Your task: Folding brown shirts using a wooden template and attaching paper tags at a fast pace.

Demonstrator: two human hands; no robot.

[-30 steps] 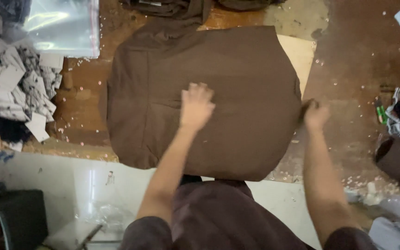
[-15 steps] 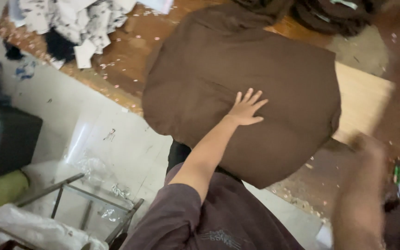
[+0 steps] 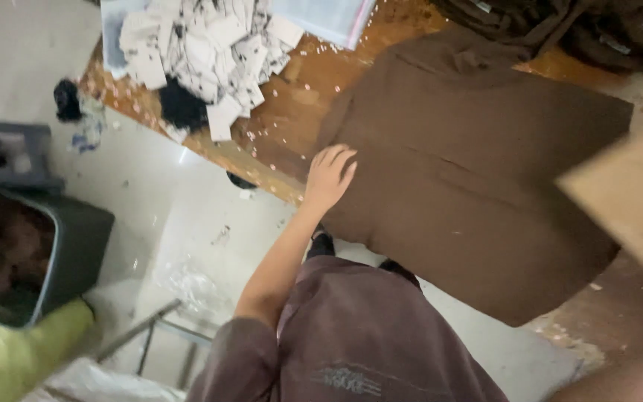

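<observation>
- Brown cloth, a folded garment (image 3: pixel 478 186), lies spread flat on the worn wooden table (image 3: pixel 299 97) in the head view and serves as the landmark; its near corner hangs past the table's front edge.
- Resting on the garment's left edge is the left hand (image 3: pixel 329 176), fingers spread and lying flat, palm down on the fabric, gripping nothing.
- At the garment's right side a blurred tan board (image 3: pixel 630 197), flat and pale like cardboard, overlaps the cloth's right end.
- The right hand cannot be made out; only a blurred arm (image 3: pixel 626 380) shows at the bottom right, below the garment, so whether that hand is open or closed cannot be told.
- Up and to the left of the garment sits a heap of white paper scraps (image 3: pixel 202 52) with dark marks, on the table's far left corner.
- Just above the garment's upper left, beside the scraps, is a clear plastic bag (image 3: pixel 329 18).
- Beyond the garment's far edge lie more dark brown clothes (image 3: pixel 560 30) in a pile.
- Down and well to the left of the garment, on the pale floor (image 3: pixel 165 223), stands a dark grey bin (image 3: pixel 68 246).
</observation>
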